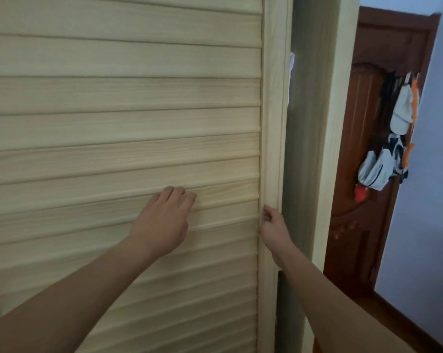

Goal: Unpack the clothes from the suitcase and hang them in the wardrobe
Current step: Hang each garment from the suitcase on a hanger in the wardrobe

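A pale wooden wardrobe door [123, 118] with horizontal slats fills most of the view. My left hand [161, 222] lies flat against the slats, fingers straight and pressing on the wood. My right hand [272, 226] grips the door's right edge frame [273, 123], with the fingers curled round it. A narrow dark gap [299, 149] runs between that edge and the wardrobe's side post [332, 149]. A sliver of white cloth [291, 64] shows in the gap higher up. No suitcase is in view.
To the right stands a dark brown room door [355, 200] with bags and caps [383, 159] hanging on it. A pale blue wall [429, 200] lies beyond it, with a brown skirting board [403, 324] along its base.
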`<state>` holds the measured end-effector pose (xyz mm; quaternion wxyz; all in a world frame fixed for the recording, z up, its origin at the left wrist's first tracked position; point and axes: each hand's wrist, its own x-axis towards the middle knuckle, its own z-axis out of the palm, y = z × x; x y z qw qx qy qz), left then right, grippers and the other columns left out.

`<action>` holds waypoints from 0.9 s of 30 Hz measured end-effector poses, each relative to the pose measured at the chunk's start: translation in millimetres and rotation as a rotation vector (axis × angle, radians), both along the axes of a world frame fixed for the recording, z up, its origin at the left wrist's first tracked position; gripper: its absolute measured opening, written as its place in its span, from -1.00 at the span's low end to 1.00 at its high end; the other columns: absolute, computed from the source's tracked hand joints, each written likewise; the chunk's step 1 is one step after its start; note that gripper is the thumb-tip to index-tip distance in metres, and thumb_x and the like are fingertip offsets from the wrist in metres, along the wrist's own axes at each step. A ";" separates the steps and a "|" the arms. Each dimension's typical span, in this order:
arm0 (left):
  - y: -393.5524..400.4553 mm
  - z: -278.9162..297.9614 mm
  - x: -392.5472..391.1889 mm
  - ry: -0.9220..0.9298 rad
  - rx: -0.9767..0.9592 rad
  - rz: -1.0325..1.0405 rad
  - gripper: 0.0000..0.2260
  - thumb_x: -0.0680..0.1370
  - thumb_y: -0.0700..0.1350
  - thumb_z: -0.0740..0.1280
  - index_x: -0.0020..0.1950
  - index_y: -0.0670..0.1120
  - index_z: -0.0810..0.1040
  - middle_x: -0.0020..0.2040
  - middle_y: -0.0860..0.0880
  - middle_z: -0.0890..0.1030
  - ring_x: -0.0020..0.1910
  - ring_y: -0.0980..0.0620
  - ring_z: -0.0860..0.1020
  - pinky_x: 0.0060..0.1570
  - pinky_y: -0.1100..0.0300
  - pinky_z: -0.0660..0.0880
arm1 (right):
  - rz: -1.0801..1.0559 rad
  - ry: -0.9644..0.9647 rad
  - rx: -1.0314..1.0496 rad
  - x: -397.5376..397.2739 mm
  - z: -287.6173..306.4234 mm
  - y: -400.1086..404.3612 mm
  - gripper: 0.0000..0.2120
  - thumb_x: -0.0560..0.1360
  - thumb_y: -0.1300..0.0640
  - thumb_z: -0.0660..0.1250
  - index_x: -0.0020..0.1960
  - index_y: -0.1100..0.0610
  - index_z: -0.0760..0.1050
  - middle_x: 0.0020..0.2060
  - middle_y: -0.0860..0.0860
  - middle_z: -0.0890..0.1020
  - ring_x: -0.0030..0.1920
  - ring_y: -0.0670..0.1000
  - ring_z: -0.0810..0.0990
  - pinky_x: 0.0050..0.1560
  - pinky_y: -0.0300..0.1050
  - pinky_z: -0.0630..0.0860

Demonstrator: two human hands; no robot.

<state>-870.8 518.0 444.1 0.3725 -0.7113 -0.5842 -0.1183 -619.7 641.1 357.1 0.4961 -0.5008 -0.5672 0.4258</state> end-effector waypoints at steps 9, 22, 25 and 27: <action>28.9 10.8 15.5 0.158 0.074 -0.041 -0.42 0.52 -0.04 0.28 0.57 0.02 0.34 0.62 -0.23 0.20 0.61 -0.28 0.10 0.54 -0.20 0.14 | 0.658 -0.296 0.076 -74.3 4.6 -57.3 -0.22 0.44 0.57 0.10 0.59 0.11 0.18 0.52 -0.05 0.28 0.51 -0.10 0.26 0.20 -0.54 0.29; -62.2 23.9 -159.0 0.361 0.180 0.366 -0.47 0.61 0.10 0.11 0.45 -0.15 0.51 0.56 -0.29 0.29 0.62 -0.31 0.04 0.56 -0.31 -0.07 | 0.543 -0.590 0.547 -105.0 90.5 -63.6 -0.27 0.56 0.31 0.26 0.61 -0.06 0.06 0.60 -0.03 0.09 0.58 -0.03 0.07 0.50 -0.23 0.03; -83.3 29.3 -177.9 0.374 0.143 0.555 -0.38 0.65 0.16 0.07 0.65 -0.12 0.16 0.60 -0.26 0.23 0.63 -0.31 -0.06 0.57 -0.28 -0.18 | 0.513 -0.585 0.586 -119.6 109.5 -64.8 -0.29 0.58 0.30 0.26 0.62 -0.02 0.06 0.60 -0.01 0.08 0.58 -0.02 0.08 0.43 -0.32 -0.02; -94.9 30.3 -193.7 0.383 0.110 0.647 -0.35 0.64 0.19 0.07 0.65 -0.13 0.13 0.61 -0.25 0.20 0.63 -0.31 -0.09 0.56 -0.27 -0.22 | 0.493 -0.584 0.611 -126.8 117.6 -66.0 -0.29 0.57 0.30 0.26 0.62 0.01 0.05 0.60 0.00 0.09 0.58 -0.01 0.10 0.42 -0.34 -0.02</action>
